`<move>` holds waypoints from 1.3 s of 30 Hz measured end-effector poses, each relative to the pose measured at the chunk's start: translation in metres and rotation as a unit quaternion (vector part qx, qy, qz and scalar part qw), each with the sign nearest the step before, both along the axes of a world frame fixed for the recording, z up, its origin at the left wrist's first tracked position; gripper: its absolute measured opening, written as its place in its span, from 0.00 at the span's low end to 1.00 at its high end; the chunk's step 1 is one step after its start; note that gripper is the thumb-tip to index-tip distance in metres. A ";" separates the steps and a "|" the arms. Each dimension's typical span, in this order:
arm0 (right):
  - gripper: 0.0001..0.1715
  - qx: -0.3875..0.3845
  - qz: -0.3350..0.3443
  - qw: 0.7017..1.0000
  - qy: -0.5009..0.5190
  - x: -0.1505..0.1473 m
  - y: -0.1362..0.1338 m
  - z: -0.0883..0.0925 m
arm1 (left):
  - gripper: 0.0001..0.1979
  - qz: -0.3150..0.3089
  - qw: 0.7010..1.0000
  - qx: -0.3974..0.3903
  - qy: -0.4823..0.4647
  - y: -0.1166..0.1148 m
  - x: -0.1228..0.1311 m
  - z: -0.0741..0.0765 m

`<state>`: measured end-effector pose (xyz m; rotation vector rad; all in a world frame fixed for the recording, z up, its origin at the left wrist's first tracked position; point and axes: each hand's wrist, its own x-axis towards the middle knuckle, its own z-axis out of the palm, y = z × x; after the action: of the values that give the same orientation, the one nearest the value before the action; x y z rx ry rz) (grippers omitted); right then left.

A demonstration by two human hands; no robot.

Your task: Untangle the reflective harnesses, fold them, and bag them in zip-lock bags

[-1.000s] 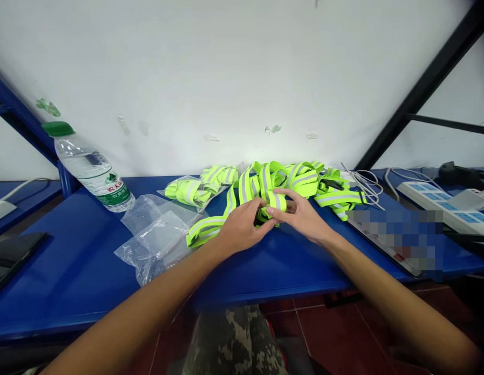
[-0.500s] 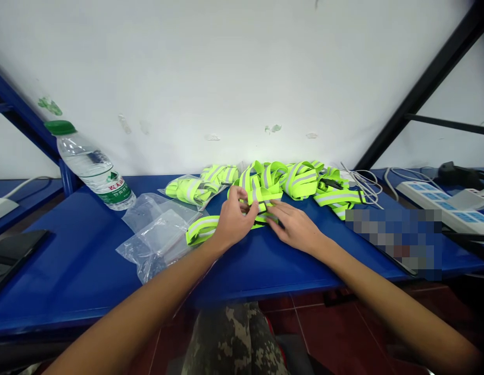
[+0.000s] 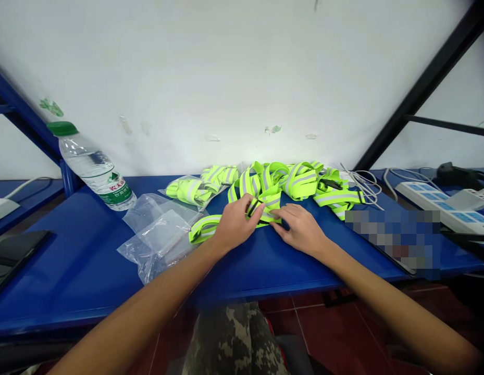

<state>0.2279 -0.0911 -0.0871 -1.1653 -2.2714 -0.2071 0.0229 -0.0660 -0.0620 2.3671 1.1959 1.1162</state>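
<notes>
A neon-yellow reflective strap (image 3: 270, 202) with grey stripes lies folded on the blue table (image 3: 89, 271). My left hand (image 3: 234, 225) pinches its left part, and one loose end trails to the left of that hand. My right hand (image 3: 302, 228) presses and pinches the right part of the same fold against the table. Behind both hands sits a pile of similar straps (image 3: 304, 179).
Empty clear plastic bags (image 3: 158, 237) lie left of my hands, and one bagged strap (image 3: 190, 188) sits behind them. A water bottle (image 3: 93, 169) leans at far left. Cables (image 3: 362, 182) and a power strip (image 3: 441, 200) are at right. A dark device (image 3: 11, 255) lies left.
Both hands have lowered the strap from a raised fold down onto the table. The hands now press it flat, slightly nearer the pile.
</notes>
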 end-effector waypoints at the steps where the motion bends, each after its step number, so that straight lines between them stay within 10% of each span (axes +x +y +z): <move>1: 0.11 0.005 -0.010 1.000 -0.003 0.001 -0.001 -0.001 | 0.13 0.010 0.998 -0.033 -0.049 0.001 0.001 -0.001; 7: 0.17 0.045 -0.043 0.998 -0.023 0.004 -0.006 0.004 | 0.18 0.003 0.948 -0.206 -0.242 0.011 0.005 -0.013; 23: 0.49 0.019 -0.044 0.997 -0.063 -0.024 0.016 0.006 | 0.17 -0.083 0.821 -0.414 -0.384 0.018 0.005 -0.010; 30: 0.31 0.049 -0.068 0.988 -0.127 -0.028 0.012 0.000 | 0.11 -0.062 0.900 -0.336 -0.270 0.015 0.005 -0.013; 35: 0.27 0.061 -0.065 0.983 -0.162 -0.015 0.015 0.004 | 0.07 0.015 0.987 -0.119 -0.106 0.017 0.000 -0.017; 39: 0.26 0.046 -0.042 0.979 -0.193 -0.017 0.014 0.005 | 0.09 0.012 0.998 -0.057 0.010 0.018 -0.004 -0.021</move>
<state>0.2113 -0.0774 -0.0826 -1.2590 -2.5109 -0.6134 0.0186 -0.0484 -0.0831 2.2886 1.2633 1.0066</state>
